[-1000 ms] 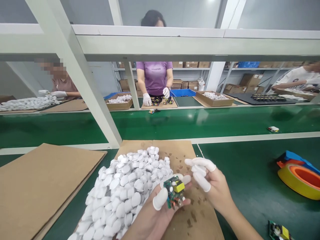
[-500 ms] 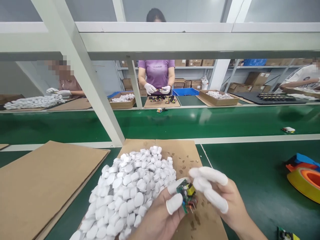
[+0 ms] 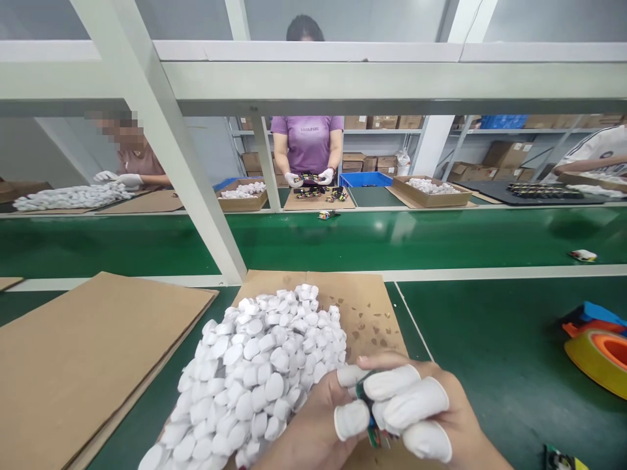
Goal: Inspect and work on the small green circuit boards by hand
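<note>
A small green circuit board (image 3: 375, 437) with electronic parts is held low in front of me, mostly hidden behind fingers. My left hand (image 3: 318, 421), with white finger cots on thumb and finger, grips its left edge. My right hand (image 3: 435, 408), also in white finger cots, is closed over the board's face and right side, so what lies beneath those fingers cannot be made out. Just left of my hands lies a big heap of white rounded pieces (image 3: 262, 365) on a cardboard sheet (image 3: 362, 294). Another circuit board (image 3: 561, 458) lies at the bottom right edge.
A roll of yellow tape (image 3: 600, 362) sits at right beside a blue and orange thing (image 3: 592, 320). Stacked cardboard (image 3: 98, 365) covers the left. Across a green belt (image 3: 392, 241) carrying boards, co-workers sit or stand. A slanted white post (image 3: 181, 156) rises at left.
My right hand's fingers have come down and left, over the circuit board, covering much of it. Both hands sit slightly lower. The boards on the green belt have shifted right.
</note>
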`<state>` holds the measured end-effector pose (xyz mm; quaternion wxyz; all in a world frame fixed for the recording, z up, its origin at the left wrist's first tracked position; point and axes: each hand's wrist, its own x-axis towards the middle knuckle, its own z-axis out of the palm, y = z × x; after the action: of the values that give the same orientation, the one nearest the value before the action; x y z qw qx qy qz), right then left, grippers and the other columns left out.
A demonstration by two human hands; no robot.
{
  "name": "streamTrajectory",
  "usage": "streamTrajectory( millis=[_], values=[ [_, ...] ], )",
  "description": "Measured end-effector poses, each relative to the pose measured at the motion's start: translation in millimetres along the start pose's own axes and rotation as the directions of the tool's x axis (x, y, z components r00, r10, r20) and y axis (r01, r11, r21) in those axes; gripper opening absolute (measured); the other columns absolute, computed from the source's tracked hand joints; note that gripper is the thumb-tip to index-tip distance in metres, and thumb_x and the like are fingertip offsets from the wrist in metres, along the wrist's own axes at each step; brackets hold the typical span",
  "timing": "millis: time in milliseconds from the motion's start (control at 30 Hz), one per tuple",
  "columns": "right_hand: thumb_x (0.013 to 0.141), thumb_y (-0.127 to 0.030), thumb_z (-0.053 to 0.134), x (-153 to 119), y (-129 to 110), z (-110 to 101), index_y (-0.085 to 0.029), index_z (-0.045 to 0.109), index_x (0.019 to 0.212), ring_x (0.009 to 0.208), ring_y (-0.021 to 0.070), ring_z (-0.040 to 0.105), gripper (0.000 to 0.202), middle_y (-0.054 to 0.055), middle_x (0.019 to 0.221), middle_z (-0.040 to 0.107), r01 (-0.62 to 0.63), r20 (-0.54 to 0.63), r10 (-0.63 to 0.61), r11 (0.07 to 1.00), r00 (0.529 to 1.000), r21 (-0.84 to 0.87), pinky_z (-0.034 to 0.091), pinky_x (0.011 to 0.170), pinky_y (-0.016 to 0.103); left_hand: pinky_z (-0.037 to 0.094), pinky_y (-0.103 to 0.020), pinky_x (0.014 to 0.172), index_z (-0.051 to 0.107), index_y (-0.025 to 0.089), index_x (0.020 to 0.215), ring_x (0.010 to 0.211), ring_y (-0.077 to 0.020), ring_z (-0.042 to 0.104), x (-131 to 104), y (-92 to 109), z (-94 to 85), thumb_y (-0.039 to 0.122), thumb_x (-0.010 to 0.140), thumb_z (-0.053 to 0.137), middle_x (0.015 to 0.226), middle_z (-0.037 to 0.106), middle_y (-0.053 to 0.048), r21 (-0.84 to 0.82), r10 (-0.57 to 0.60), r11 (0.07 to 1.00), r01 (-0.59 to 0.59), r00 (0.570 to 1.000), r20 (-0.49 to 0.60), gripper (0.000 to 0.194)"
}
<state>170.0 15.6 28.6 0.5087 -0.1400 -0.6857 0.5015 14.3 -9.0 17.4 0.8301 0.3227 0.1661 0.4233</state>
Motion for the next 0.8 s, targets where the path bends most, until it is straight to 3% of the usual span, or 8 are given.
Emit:
streamTrajectory(
  millis=[100, 200, 300, 367, 467, 600, 700, 800],
  values=[
    [0.082, -0.042, 0.069, -0.7, 0.6, 3.2, -0.047, 0.073, 0.095, 0.089, 0.0227, 0.074, 0.015, -0.004, 0.088, 0.079, -0.016, -0.05, 0.02, 0.997, 0.999, 0.07, 0.059, 0.084, 0.035, 0.037, -0.025, 0.076, 0.058, 0.02, 0.078, 0.081, -0.0161, 0.058, 0.0, 3.4, 3.1, 0.034, 0.061, 0.082, 0.074, 0.06, 0.0, -0.027, -0.021, 0.999, 0.019, 0.999, -0.051, 0.033],
    [0.08, -0.045, 0.07, -4.7, 2.6, 2.1, -0.048, 0.073, 0.091, 0.082, 0.0184, 0.075, 0.012, -0.006, 0.086, 0.079, -0.014, -0.074, 0.023, 0.993, 0.997, 0.116, 0.056, 0.09, 0.031, 0.037, -0.025, 0.073, 0.056, 0.02, 0.076, 0.073, -0.0134, 0.052, 2.7, 8.7, 10.2, 0.034, 0.056, 0.085, 0.073, 0.053, 0.002, -0.058, -0.022, 0.998, 0.018, 0.998, -0.058, 0.039],
    [0.078, -0.047, 0.071, -12.0, 8.0, -3.0, -0.048, 0.074, 0.086, 0.08, 0.0203, 0.075, 0.009, -0.005, 0.089, 0.079, -0.029, -0.096, 0.037, 0.996, 0.995, 0.081, 0.055, 0.093, 0.037, 0.035, -0.022, 0.067, 0.057, 0.018, 0.075, 0.067, -0.0093, 0.044, 5.8, 11.3, 15.9, 0.032, 0.051, 0.088, 0.073, 0.046, 0.003, -0.1, -0.056, 0.994, 0.053, 0.998, -0.025, 0.041],
    [0.077, -0.047, 0.072, -15.7, 11.8, -6.4, -0.045, 0.076, 0.083, 0.079, 0.0239, 0.075, 0.008, -0.002, 0.094, 0.078, -0.066, -0.094, 0.067, 0.998, 0.993, 0.015, 0.053, 0.095, 0.043, 0.032, -0.022, 0.063, 0.057, 0.016, 0.076, 0.066, -0.0089, 0.041, 5.6, 10.9, 17.4, 0.026, 0.058, 0.084, 0.073, 0.045, 0.002, -0.107, -0.098, 0.99, 0.097, 0.995, 0.003, 0.035],
    [0.081, -0.045, 0.068, -14.3, 13.4, -7.9, -0.044, 0.076, 0.09, 0.089, 0.027, 0.073, 0.012, 0.0, 0.094, 0.078, -0.032, 0.01, 0.032, 0.999, 0.999, -0.031, 0.05, 0.099, 0.046, 0.032, -0.024, 0.064, 0.058, 0.015, 0.08, 0.069, -0.0099, 0.043, 2.3, 9.7, 18.0, 0.014, 0.069, 0.074, 0.077, 0.046, -0.001, -0.076, -0.115, 0.991, 0.112, 0.993, -0.03, 0.02],
    [0.083, -0.043, 0.067, -6.5, 8.0, -2.4, -0.047, 0.072, 0.096, 0.102, 0.0255, 0.069, 0.014, -0.004, 0.091, 0.079, 0.052, 0.032, -0.054, 0.997, 0.998, 0.053, 0.055, 0.093, 0.039, 0.037, -0.021, 0.064, 0.063, 0.017, 0.083, 0.07, -0.0096, 0.048, 1.9, 8.9, 18.8, 0.013, 0.06, 0.08, 0.079, 0.05, 0.0, -0.042, -0.088, 0.995, 0.087, 0.996, -0.033, 0.029],
    [0.079, -0.042, 0.072, -7.4, 3.4, 4.5, -0.048, 0.073, 0.091, 0.098, 0.0255, 0.071, 0.013, -0.006, 0.091, 0.078, -0.036, -0.01, 0.038, 0.986, 0.999, 0.164, 0.058, 0.088, 0.039, 0.038, -0.016, 0.061, 0.066, 0.016, 0.081, 0.067, -0.0062, 0.051, 4.4, 7.0, 16.1, 0.022, 0.054, 0.086, 0.076, 0.053, 0.002, -0.058, -0.037, 0.998, 0.038, 0.999, 0.018, 0.034],
    [0.076, -0.043, 0.074, -13.1, 0.8, 12.2, -0.047, 0.066, 0.108, 0.106, 0.0268, 0.067, 0.033, -0.002, 0.117, 0.071, -0.135, -0.082, 0.166, 0.946, 0.983, 0.296, 0.058, 0.087, 0.038, 0.043, -0.015, 0.064, 0.071, 0.021, 0.091, 0.063, -0.0057, 0.058, 1.1, 1.9, 6.2, 0.029, 0.058, 0.085, 0.07, 0.062, 0.002, 0.019, -0.005, 1.0, 0.004, 0.999, 0.038, 0.037]
  ],
)
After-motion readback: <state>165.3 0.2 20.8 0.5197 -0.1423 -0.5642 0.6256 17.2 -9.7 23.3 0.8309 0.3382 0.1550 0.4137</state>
